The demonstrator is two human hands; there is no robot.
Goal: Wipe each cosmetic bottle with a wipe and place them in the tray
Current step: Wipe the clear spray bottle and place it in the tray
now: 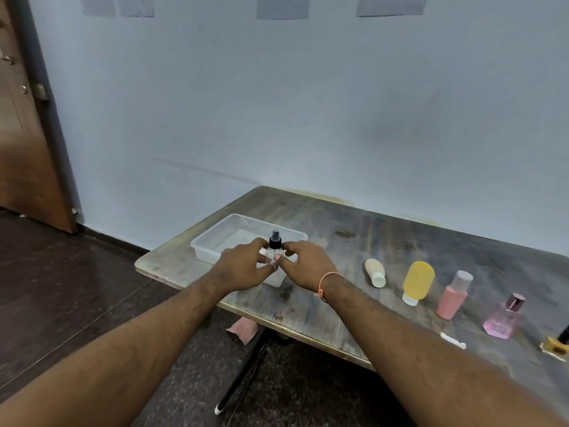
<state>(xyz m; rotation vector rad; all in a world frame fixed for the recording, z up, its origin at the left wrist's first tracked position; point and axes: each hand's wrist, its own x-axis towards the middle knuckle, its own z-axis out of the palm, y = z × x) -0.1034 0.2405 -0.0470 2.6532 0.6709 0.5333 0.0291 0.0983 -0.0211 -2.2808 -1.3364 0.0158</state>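
In the middle of the frame, the left hand (243, 266) and the right hand (308, 266) hold together a small clear spray bottle (275, 248) with a black cap, fingers curled around it from both sides. White wipe (264, 252) shows between the fingers. The bottle is upright over the clear tray (215, 238) on the bench (354, 235). At lower right, five other bottles (418, 282) lie in a row.

No text, label, brand or number can be read anywhere. The bottles (419, 282) on the surface (354, 241) show no legible print, and the grey sheets (283, 7) on the wall are too dim and blurred to make out.
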